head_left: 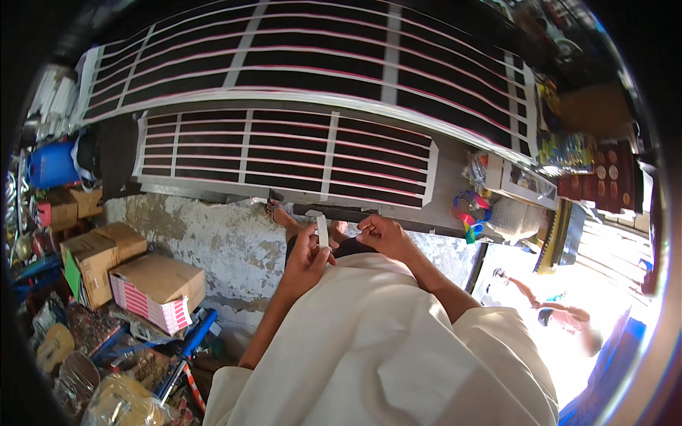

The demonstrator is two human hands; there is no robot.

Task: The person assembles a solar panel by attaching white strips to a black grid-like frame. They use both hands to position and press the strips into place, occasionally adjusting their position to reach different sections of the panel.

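Bare concrete floor [213, 241] ahead; cardboard boxes [153, 287] crowding left, metal grille [284, 153] beyond.

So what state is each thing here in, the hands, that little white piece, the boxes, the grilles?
Left hand: closed on the small white strip, held upright.
Right hand: fingers curled, beside the strip; contact unclear.
Metal grilles: lying flat on the floor.
Cardboard boxes: closed, stacked at the left.
Blue container: lid state unclear.
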